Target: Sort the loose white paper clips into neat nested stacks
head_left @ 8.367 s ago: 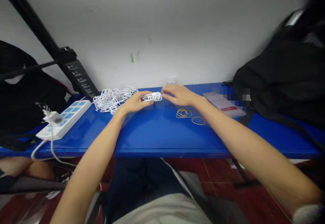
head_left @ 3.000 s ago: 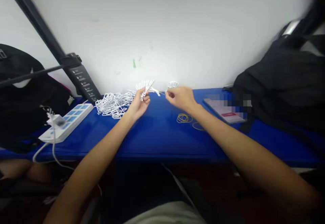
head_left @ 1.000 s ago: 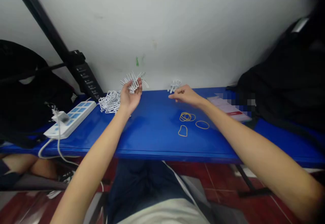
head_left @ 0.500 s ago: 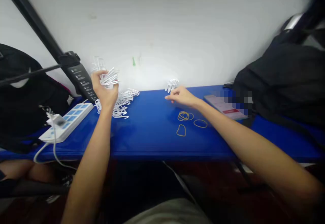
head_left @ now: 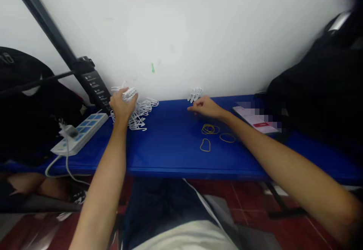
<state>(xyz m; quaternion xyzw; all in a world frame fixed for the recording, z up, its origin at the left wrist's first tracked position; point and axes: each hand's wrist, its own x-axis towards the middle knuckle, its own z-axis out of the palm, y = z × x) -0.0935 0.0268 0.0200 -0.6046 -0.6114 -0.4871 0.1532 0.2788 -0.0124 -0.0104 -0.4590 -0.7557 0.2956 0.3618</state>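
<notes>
My left hand (head_left: 121,105) is closed on a bunch of white wire clips (head_left: 126,92), held just above the loose pile of white clips (head_left: 141,112) at the back left of the blue table (head_left: 170,148). My right hand (head_left: 206,107) rests on the table with its fingers curled and pinched, nothing visible in them. It lies just in front of a small bundle of white clips (head_left: 194,94) by the wall. Several yellow rubber bands (head_left: 210,129) lie on the blue top near my right wrist, one of them (head_left: 205,145) closer to me.
A white and blue power strip (head_left: 81,133) with a plugged cable lies at the left. A black stand (head_left: 93,87) leans on the wall behind the pile. Black bags sit at the far left (head_left: 31,114) and right (head_left: 320,91). A card (head_left: 256,119) lies right of my hand.
My left hand lifted the bunch of clips, carried it left and has now lowered it onto the pile. My right hand stayed by the small bundle; one more rubber band lies on the table.
</notes>
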